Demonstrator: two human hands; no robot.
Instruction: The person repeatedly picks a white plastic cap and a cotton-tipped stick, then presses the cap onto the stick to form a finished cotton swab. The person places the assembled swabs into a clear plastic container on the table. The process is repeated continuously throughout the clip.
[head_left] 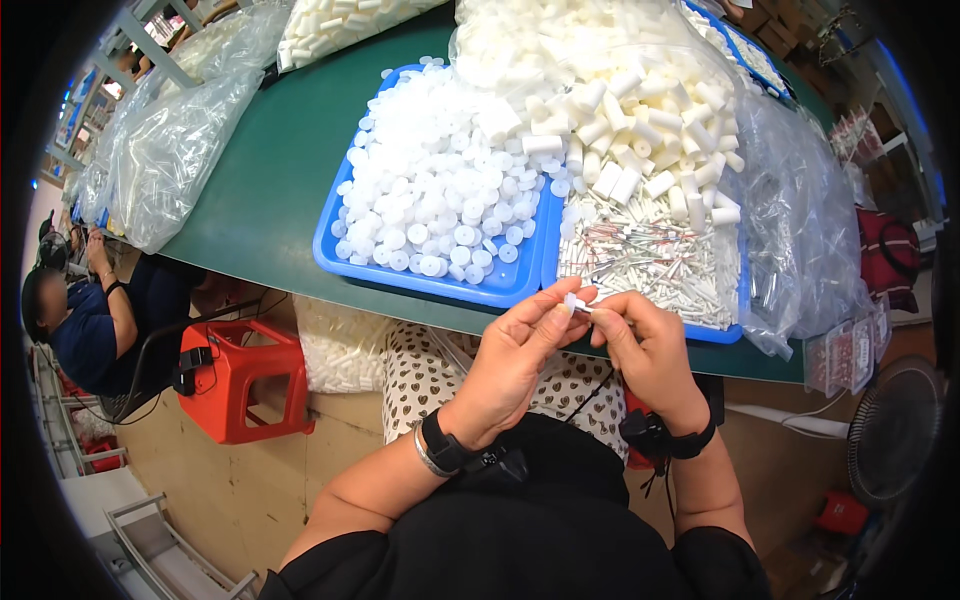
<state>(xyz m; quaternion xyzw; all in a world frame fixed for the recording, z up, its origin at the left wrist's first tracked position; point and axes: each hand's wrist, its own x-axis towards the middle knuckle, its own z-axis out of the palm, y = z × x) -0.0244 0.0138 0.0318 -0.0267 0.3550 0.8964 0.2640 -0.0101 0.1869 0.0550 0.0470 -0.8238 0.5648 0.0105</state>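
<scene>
Close together above the table's front edge, both hands meet at one small piece. My left hand point(512, 362) pinches a small translucent white plastic piece point(571, 300) between thumb and fingers. From the other side, my right hand point(643, 350) has thumb and forefinger closed on the thin end of a small stick-like part that meets this piece; its exact kind is too small to make out. Just beyond the hands lies a blue tray point(741, 330) of thin white sticks point(650, 262), some with reddish wires. To its left, another blue tray point(420, 284) is heaped with translucent discs point(430, 200).
White foam-like cylinders point(650, 130) spill from a clear bag behind the sticks. Plastic bags point(800, 230) crowd the right side and far left of the green table point(270, 190). A red stool point(245, 380) and a seated person point(100, 320) are at left, a fan point(895, 428) at right.
</scene>
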